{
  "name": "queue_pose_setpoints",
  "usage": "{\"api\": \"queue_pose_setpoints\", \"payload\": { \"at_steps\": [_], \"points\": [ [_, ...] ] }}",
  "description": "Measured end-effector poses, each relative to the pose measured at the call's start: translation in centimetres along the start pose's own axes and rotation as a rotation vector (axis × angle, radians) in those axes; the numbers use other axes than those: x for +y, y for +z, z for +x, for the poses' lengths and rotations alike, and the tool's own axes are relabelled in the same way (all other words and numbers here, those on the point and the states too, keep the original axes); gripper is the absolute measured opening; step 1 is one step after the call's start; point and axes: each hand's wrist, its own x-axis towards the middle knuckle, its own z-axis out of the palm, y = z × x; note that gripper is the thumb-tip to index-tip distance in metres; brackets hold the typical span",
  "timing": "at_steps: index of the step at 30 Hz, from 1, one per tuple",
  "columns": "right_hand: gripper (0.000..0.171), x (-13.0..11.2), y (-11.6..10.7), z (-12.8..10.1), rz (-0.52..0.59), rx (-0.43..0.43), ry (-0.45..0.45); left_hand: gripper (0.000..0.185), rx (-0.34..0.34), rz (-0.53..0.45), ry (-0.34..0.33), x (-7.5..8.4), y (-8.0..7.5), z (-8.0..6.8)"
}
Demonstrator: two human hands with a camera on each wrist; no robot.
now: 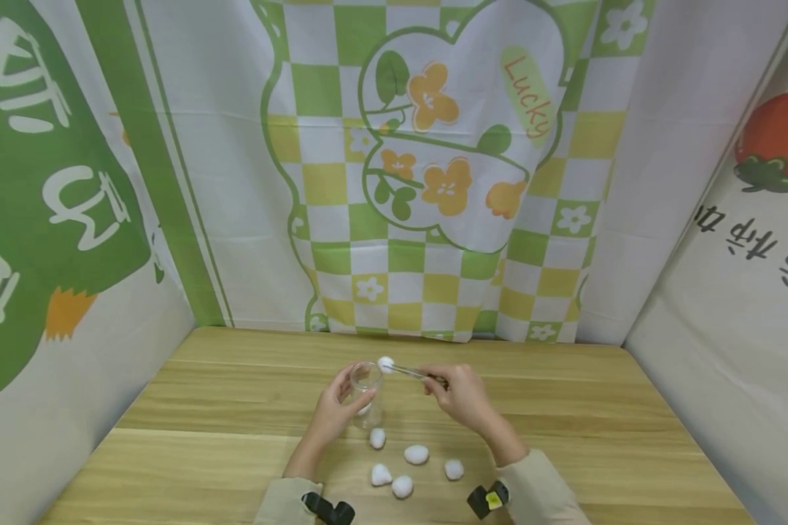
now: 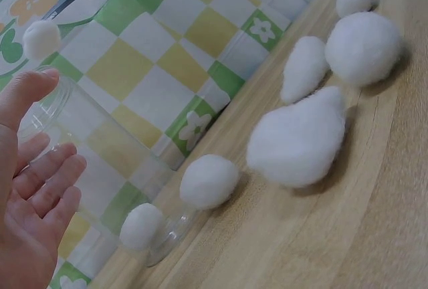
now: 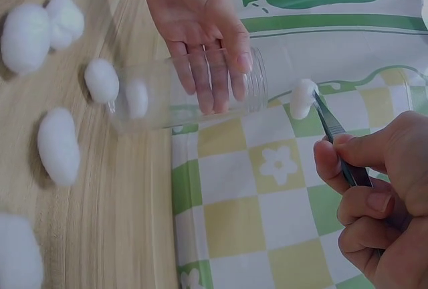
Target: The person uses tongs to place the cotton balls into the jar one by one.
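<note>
Beige sleeves (image 1: pixel 545 488), black wrist cameras (image 1: pixel 487 500)

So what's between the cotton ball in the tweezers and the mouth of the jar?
Nothing: in the right wrist view the cotton ball hangs beside the jar mouth with only a bare gap.

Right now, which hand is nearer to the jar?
Left. The left hand holds the jar; the right hand is beside it, holding tweezers with cotton above its mouth.

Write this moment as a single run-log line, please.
left hand: holds clear jar | right hand: grips tweezers | cotton ball: in tweezers above jar mouth | table: five loose balls
</note>
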Motion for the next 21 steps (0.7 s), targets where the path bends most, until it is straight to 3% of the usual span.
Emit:
{"api": "queue_pose_setpoints", "payload": {
  "at_steps": [21],
  "points": [
    [0.018,-0.4,1.6,0.6,-0.035,-0.006,-0.022,0.063,-0.003,0.015,0.002,0.0,0.0,-0.1]
  ]
}}
